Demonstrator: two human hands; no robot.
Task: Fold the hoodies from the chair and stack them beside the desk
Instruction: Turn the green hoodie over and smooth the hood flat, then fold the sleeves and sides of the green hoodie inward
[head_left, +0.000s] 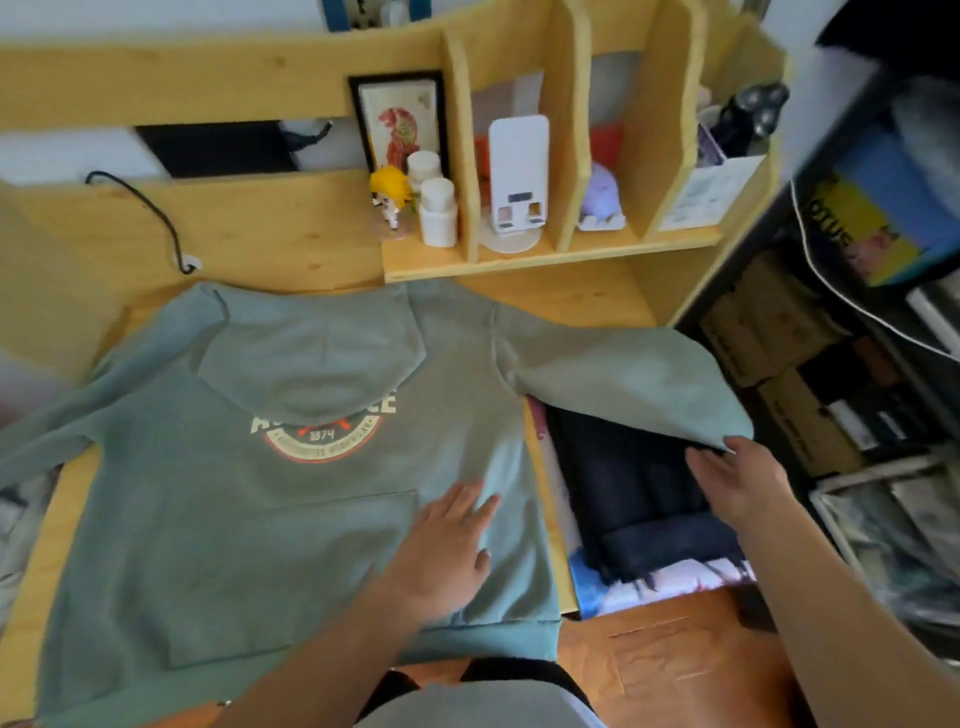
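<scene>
A grey-green hoodie (249, 525) lies spread front-up on the wooden desk (576, 299), its hood folded down over a round chest print. My left hand (447, 551) presses flat on the hoodie's lower right part, fingers apart. My right hand (737, 483) grips the cuff end of the right sleeve (634, 379), which is lifted and hangs past the desk's right edge. Under that sleeve, beside the desk, lies a folded dark hoodie (644, 499). The left sleeve runs off toward the left edge.
A shelf unit (550, 257) at the desk's back holds a framed picture, white bottles, a small figure and a white phone stand. A black cable (156, 218) hangs at the back left. Black shelves with boxes (810, 395) stand on the right. Wooden floor shows below.
</scene>
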